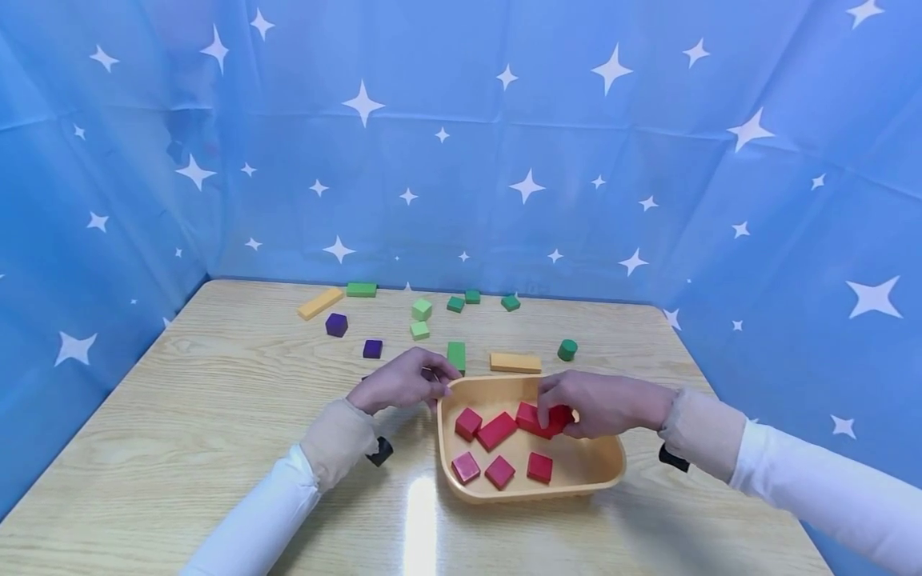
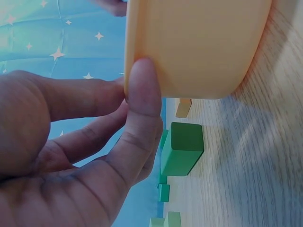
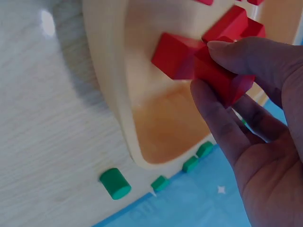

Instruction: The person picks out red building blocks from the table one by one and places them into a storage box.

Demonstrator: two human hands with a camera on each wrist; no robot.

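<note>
A yellow-orange plastic bin (image 1: 591, 464) stands on the table with several red blocks (image 1: 497, 432) lying loose inside it. At its far left corner my left hand (image 1: 403, 380) pinches the rim, with the thumb and fingers on either side of the wall in the left wrist view. Over the bin's back right part, my right hand (image 1: 605, 402) grips a red block (image 3: 220, 78) between thumb and fingers. That block overlaps other red blocks in the right wrist view. Just behind the bin lie a green block (image 1: 456, 356) and a flat orange block (image 1: 515, 362).
A dark green cylinder (image 1: 567, 350) stands behind the bin's right end. Farther back are purple blocks (image 1: 336, 324), light green cubes (image 1: 421, 310), small dark green blocks (image 1: 511, 303), a green block (image 1: 362, 290) and an orange bar (image 1: 320, 304). A blue starred curtain (image 1: 461, 216) borders the table (image 1: 216, 416).
</note>
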